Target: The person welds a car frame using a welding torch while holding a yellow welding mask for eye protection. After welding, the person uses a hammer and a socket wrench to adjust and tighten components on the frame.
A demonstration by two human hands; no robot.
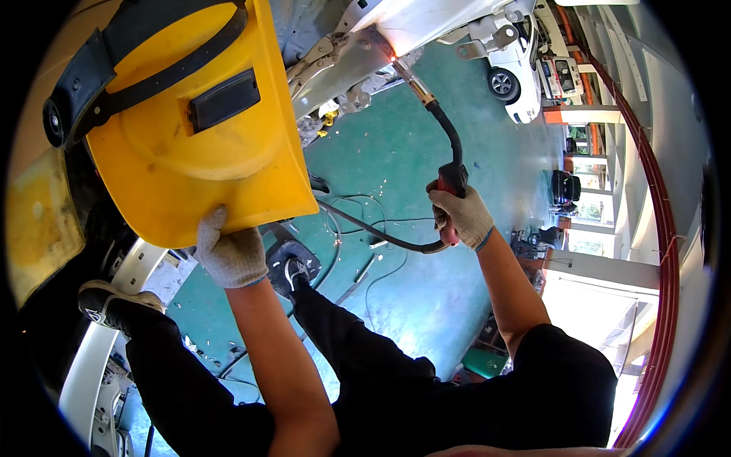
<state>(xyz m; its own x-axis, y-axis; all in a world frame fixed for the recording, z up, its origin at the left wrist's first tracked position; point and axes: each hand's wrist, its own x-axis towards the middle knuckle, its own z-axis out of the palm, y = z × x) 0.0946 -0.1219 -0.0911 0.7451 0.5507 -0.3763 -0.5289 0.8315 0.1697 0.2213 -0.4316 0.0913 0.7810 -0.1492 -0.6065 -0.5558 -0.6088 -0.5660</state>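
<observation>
- Left glove (231,255), left of centre: greyish-white knit, blue-edged cuff.
- Right glove (467,215), right of centre: matching knit and cuff edge.
- Shirt (563,373), lower right: black, short-sleeved.
- Trousers (179,381), lower left: black.
- Shoes (114,303), left half: dark, white markings.

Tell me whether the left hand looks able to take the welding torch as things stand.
Probably not: the left hand is gripping the lower edge of the yellow welding mask, so it would likely have to let go first. The welding torch is also held in the right hand.
</observation>
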